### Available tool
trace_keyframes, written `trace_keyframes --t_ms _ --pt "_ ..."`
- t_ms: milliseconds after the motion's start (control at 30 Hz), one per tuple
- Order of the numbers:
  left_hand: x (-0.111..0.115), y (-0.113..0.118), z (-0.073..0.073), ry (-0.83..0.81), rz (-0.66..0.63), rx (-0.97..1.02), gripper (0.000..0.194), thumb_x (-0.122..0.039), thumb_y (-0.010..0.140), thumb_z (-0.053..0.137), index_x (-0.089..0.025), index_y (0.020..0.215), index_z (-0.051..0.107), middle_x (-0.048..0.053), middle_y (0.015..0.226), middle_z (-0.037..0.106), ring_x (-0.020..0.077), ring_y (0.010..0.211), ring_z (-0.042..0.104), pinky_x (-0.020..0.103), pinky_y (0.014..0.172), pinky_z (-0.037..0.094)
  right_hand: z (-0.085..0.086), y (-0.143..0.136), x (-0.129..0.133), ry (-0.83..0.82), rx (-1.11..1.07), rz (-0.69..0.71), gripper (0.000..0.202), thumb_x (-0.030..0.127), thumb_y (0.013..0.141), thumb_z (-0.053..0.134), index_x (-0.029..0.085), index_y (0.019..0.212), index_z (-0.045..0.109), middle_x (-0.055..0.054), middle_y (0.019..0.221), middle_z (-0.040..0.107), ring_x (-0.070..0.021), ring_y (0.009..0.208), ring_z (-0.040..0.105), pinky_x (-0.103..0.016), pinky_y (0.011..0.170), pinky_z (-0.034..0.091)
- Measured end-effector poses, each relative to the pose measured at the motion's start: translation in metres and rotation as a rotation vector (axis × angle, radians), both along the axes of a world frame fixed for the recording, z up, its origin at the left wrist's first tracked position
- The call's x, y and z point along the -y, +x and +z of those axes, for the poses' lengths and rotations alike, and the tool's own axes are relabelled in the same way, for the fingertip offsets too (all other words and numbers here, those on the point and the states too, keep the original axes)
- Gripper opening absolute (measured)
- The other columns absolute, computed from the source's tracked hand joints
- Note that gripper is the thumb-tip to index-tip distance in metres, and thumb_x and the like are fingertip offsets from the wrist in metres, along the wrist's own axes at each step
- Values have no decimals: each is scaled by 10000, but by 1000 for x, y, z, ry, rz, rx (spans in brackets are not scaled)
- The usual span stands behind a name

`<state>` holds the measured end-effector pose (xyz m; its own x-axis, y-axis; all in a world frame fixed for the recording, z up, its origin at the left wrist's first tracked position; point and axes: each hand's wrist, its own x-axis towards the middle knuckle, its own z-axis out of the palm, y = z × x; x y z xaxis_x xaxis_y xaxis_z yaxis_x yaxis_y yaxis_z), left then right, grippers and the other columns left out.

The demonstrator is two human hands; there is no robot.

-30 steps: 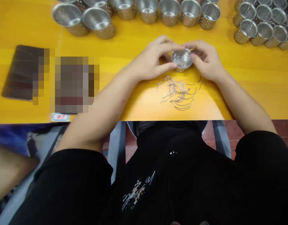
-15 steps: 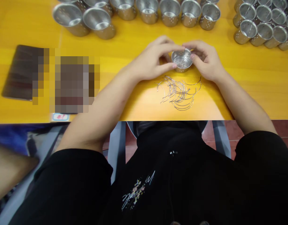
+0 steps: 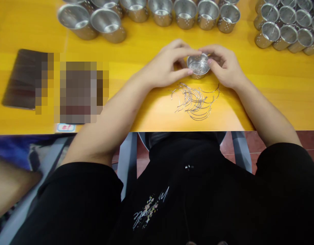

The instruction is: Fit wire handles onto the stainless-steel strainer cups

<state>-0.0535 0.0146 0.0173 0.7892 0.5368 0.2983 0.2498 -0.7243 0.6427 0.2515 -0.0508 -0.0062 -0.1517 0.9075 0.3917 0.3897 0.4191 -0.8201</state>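
Note:
A small perforated metal cup (image 3: 198, 70) sits in front of me on the yellow table, its mouth tipped toward me. My left hand (image 3: 171, 62) grips it from the left, thumb at the near rim and index finger along the far rim. On the other side, my right hand (image 3: 224, 66) has its thumb and fingers closed at the right edge of the rim. Whether those fingers also pinch a wire there, I cannot tell. Just below the cup lies a loose pile of thin curved wire handles (image 3: 195, 100), touched by neither hand.
Several larger perforated metal cups (image 3: 160, 15) line the table's far side. At the far right stand more cups (image 3: 287, 35), some with wires across them. A dark flat object (image 3: 22, 80) lies on the left, beside a blurred-out patch. Another person's arm (image 3: 11, 187) shows at lower left.

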Motion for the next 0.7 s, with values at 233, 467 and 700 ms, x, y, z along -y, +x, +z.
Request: trace_keyframes --t_ms 233,467,700 --pt "1 1 2 -23 -3 14 844 -946 1047 663 -511 1758 793 49 1627 858 521 1548 728 845 1373 624 -2 2 -2 -33 23 -24 294 667 922 940 476 1144 909 -12 1369 950 -439 1396 881 -667 1268 742" --pt "2 1 3 -55 -31 22 924 -965 1020 642 -496 1806 764 85 1586 853 551 1570 685 868 1361 577 -4 2 -3 -20 -2 -25 296 636 927 968 419 1121 915 -27 1349 955 -438 1349 888 -664 1285 740" --pt "-5 5 -7 -142 16 92 869 -995 969 831 -483 1671 832 72 1548 813 452 1287 712 750 1178 647 -3 5 -3 16 46 -3 366 718 1003 921 408 1195 955 -27 1391 957 -428 1387 878 -626 1352 704"
